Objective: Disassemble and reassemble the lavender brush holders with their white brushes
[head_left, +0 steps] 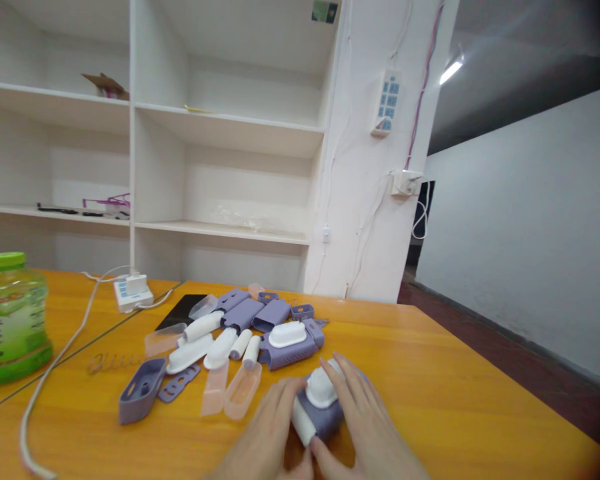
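Note:
Both my hands rest on the orange table (pixel 455 387) at the bottom centre, closed around one purple and white plastic assembly (pixel 320 407). My left hand (pixel 267 430) grips its left side, where a white cylinder sticks out. My right hand (pixel 365 420) covers its right side, with fingers lying over the white cap on top. Just beyond my hands lies a pile of similar parts (pixel 240 333): purple housings, white caps and rollers, and clear pinkish covers.
A green drink bottle (pixel 11 317) stands at the far left. A white cable (pixel 55 373) runs across the table to a white power strip (pixel 133 293). A black flat item (pixel 183 310) lies behind the parts. White shelves (pixel 220 127) stand behind the table.

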A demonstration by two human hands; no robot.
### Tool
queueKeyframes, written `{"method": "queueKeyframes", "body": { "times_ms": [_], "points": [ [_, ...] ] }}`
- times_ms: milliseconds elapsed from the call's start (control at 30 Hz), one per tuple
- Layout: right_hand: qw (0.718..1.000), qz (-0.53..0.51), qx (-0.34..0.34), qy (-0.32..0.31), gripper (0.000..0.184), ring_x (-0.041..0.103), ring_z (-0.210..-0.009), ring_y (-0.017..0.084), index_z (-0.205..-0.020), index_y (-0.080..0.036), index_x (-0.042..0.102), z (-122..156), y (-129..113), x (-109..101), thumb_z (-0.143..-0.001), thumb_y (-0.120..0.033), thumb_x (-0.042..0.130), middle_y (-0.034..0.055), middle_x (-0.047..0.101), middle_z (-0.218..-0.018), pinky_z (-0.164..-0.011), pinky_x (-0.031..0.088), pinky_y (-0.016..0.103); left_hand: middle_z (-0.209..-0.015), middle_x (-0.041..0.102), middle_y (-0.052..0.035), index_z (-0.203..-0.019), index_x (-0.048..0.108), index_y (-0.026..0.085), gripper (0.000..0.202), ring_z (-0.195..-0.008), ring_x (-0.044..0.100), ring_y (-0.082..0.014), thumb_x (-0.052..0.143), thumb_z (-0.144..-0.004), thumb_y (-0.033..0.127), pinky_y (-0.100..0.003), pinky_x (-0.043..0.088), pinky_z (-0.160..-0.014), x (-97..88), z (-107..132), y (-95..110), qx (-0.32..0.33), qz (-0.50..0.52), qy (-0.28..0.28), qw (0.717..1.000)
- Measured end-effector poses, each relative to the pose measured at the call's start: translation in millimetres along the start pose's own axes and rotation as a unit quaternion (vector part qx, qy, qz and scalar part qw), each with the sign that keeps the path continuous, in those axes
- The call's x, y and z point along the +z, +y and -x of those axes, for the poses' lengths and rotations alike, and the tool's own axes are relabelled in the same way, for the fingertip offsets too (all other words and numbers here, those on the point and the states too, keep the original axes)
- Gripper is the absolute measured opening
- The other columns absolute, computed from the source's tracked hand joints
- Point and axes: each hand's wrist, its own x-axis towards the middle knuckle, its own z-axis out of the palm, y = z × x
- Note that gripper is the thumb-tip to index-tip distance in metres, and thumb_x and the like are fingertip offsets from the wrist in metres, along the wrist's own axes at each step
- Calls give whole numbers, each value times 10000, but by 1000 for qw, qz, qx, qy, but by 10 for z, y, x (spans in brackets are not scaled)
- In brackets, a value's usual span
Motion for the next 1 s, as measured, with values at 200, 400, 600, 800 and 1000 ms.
{"method": "queueKeyframes", "body": {
  "times_ms": [200, 400, 600, 800, 1000],
  "points": [
    [997, -17, 28, -76, 952, 9, -1557, 378, -1613, -168, 208, -50, -76, 97, -759, -279, 616, 132, 53, -1700, -1229, 153, 635, -1354, 565, -231, -1366, 406, 119, 673, -1265, 580, -342, 597, -721, 148, -512, 471, -1096, -130, -69, 178, -22, -30, -15, 999],
    [993, -32, 66, -87, 986, -107, -1554, 328, -1616, -147, 178, -100, -239, 108, -710, -187, 565, 91, -35, -1706, -1256, 82, 579, -1420, 493, -278, -1415, 341, 92, 674, -1343, 501, -399, 590, -804, 230, -587, 421, -1118, -107, -22, 167, -7, -61, -39, 997],
    [992, -45, 85, -81, 959, -119, -1557, 299, -1616, -181, 176, -114, -308, 104, -733, -167, 550, 59, -41, -1709, -1262, 57, 563, -1379, 524, -253, -1410, 338, 93, 699, -1282, 542, -372, 606, -774, 204, -551, 443, -1097, -36, -3, 227, -6, -70, -15, 997],
    [995, -60, 51, -57, 851, -52, -1567, 304, -1615, -246, 167, -63, -223, 5, -864, -269, 565, 72, 6, -1710, -1255, 110, 582, -1477, 478, -218, -1450, 313, 120, 831, -1374, 473, -339, 526, -650, 50, -528, 373, -1164, -108, 21, 196, 12, -77, -30, 996],
    [999, -45, 13, -11, 719, 221, -1532, 340, -1572, -352, 285, -74, -41, -150, -942, -559, 563, 83, 290, -1646, -1226, 106, 661, -1481, 520, -181, -1482, 334, 153, 758, -1343, 516, -331, 606, -775, 177, -520, 408, -1146, -216, 2, 239, -6, -68, -43, 997]
  ]
}}
